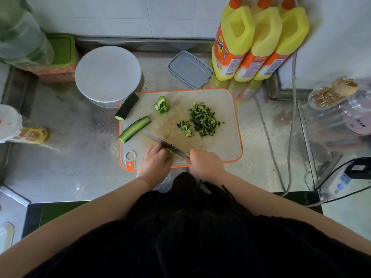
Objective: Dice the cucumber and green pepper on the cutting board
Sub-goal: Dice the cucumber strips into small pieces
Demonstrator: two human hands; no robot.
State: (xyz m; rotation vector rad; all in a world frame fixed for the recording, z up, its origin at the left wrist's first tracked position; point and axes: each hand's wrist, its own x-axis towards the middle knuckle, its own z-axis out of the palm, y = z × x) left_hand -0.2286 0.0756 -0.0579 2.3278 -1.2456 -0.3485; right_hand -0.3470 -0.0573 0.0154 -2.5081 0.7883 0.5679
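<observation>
A white cutting board [218, 97] with an orange rim lies on the steel counter. On it are a cucumber chunk [126, 106], a halved cucumber length [134, 129], a green pepper piece [161, 105], a big pile of diced cucumber [204, 119] and a smaller pile [185, 127]. My right hand [204, 162] grips the handle of a knife [160, 141], whose blade crosses the board's near part. My left hand [154, 161] holds cucumber strips [170, 153] down against the blade with curled fingers; the strips are mostly hidden.
A white round lid on a pot [108, 74] stands behind the board's left corner. A grey lidded box [190, 69] and yellow detergent bottles [259, 43] stand at the back. Cables and a power strip [339, 183] lie at the right.
</observation>
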